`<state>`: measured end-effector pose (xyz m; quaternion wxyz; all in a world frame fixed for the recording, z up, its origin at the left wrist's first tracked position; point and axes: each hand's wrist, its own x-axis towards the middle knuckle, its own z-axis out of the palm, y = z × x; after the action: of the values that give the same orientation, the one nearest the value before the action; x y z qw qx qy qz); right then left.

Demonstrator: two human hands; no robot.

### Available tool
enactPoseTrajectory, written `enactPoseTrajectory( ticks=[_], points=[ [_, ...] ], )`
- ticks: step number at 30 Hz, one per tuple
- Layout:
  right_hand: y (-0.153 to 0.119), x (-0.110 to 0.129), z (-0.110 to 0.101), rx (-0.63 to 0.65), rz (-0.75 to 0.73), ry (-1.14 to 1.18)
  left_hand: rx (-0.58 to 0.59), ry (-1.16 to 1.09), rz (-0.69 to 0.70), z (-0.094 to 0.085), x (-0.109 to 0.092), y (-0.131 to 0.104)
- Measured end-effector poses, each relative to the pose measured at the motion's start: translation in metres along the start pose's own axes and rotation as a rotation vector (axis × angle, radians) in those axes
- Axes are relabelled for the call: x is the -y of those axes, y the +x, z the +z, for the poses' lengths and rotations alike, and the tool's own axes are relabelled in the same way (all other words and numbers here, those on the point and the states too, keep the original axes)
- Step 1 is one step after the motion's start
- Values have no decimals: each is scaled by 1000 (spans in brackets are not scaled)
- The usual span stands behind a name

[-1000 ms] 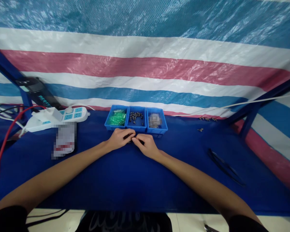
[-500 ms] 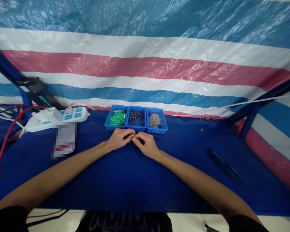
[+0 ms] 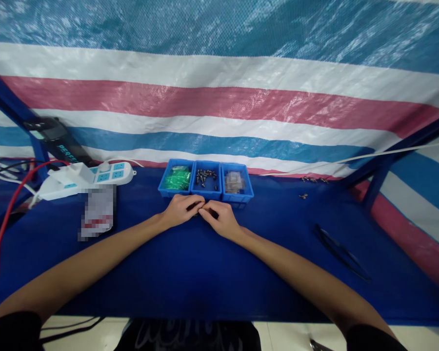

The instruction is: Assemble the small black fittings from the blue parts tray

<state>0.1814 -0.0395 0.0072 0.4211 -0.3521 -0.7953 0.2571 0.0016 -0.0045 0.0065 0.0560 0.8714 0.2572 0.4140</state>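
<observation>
My left hand (image 3: 181, 210) and my right hand (image 3: 221, 217) meet fingertip to fingertip just in front of the blue bins. Both are closed in a pinch, and whatever they hold is too small and covered to make out. Behind them stand three small blue bins side by side. The left bin (image 3: 162, 191) holds green plastic packets (image 3: 177, 179). Several small dark metal fittings (image 3: 204, 176) lie in the middle bin (image 3: 207, 191). Clear plastic bags or pieces (image 3: 234, 182) fill part of the right bin (image 3: 249, 195).
A white power strip (image 3: 117, 174) and a blurred-out packet (image 3: 99, 209) sit on the blue table (image 3: 190, 273) at left. A red cable (image 3: 0, 243) runs down the left edge. Small metal parts (image 3: 303, 196) and a dark thin strap-like object (image 3: 340, 252) lie at right.
</observation>
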Motion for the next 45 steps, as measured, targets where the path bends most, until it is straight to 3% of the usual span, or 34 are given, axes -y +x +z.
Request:
enactPoseTrajectory(
  ticks=[9,31,45],
  points=[
    [1,-4,2,131,11,-46,-5,-11,-22,0,0,0],
    [1,-7,5,184,18,-56,-19,0,-16,0,-1,0],
    [0,-4,4,133,30,-45,-43,17,-12,1,2,-1]
  ],
)
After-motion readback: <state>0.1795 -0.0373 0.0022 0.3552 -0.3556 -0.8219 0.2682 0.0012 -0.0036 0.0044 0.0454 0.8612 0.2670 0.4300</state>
